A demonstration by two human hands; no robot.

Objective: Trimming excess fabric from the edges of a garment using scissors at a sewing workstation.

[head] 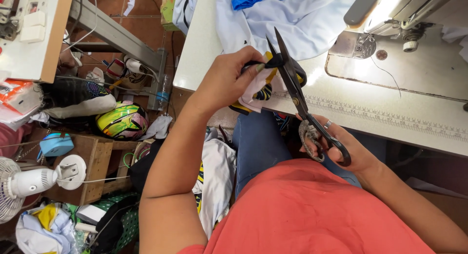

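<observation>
Head view, left hand (225, 78) pinching fabric piece (257, 91), right hand (348, 147) apparently closing scissors (297, 91)

The scissors (294, 88) I work with are black, one handle loop wrapped in mottled grey; the fabric piece (261, 91) I hold is white with yellow and dark navy markings; the garment (292, 20) ahead is pale white-blue with a bright blue band; my tabletop (390, 108) is cream, with a printed ruler strip of dark ticks; my shirt (312, 210) is coral red, my jeans (256, 142) blue; the helmet (122, 120) below is neon yellow-green, streaked pink and black.
</observation>
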